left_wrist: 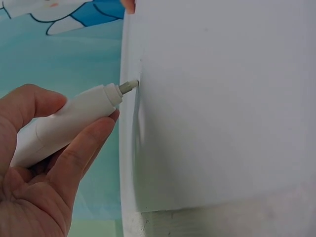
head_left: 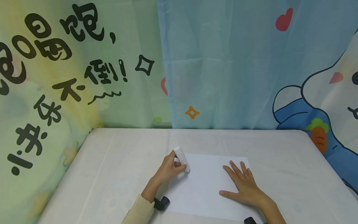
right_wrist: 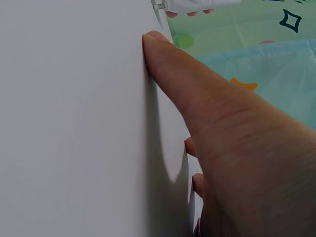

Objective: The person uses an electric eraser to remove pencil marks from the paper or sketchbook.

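A white sheet of paper [head_left: 207, 177] lies on the table. At its left side my left hand [head_left: 169, 166] pinches a thick white electric eraser [head_left: 181, 159] between thumb and fingers. In the left wrist view, the narrow grey tip [left_wrist: 129, 86] of the electric eraser meets the paper's surface, or is very near it. My right hand [head_left: 244, 186] rests on the right part of the sheet with its fingers spread. In the right wrist view its thumb [right_wrist: 190, 91] lies along the paper, and the other fingers are mostly hidden behind it.
The table [head_left: 126, 161] has a white cover, and its back edge meets a printed curtain [head_left: 212, 62] with a rabbit figure on the right. A black band with a camera housing [head_left: 162, 203] sits at the left wrist; part of another dark housing [head_left: 250, 220] shows by the right.
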A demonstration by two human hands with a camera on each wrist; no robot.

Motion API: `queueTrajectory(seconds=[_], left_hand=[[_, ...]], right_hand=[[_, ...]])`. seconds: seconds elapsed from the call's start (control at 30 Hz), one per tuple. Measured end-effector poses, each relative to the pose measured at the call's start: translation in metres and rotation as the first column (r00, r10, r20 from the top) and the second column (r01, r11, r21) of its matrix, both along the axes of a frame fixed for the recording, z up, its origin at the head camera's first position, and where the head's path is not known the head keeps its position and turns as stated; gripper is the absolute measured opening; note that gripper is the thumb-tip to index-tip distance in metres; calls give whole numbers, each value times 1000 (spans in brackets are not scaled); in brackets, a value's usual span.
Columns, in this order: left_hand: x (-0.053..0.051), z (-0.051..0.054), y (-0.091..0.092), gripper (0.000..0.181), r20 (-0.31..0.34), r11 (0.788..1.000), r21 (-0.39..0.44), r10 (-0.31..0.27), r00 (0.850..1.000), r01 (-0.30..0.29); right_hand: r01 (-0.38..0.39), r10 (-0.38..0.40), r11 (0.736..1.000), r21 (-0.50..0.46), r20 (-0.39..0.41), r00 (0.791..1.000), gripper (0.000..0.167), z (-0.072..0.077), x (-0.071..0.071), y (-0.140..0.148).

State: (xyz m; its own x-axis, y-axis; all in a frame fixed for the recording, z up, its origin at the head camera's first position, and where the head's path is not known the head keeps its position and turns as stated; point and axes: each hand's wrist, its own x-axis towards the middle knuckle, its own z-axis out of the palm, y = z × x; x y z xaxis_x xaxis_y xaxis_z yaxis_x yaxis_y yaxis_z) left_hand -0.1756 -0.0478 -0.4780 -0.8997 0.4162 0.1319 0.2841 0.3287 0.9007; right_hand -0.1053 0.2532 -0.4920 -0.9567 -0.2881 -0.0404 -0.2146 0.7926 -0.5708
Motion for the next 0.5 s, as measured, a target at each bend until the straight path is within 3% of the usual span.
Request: queueTrajectory(seconds=[0.5], left_hand=[[2, 0, -1, 32, 0, 1000, -9, -1, 1000, 1]], right_hand=[[-1, 1, 1000, 4, 1, 1000, 94, -1, -2, 0]])
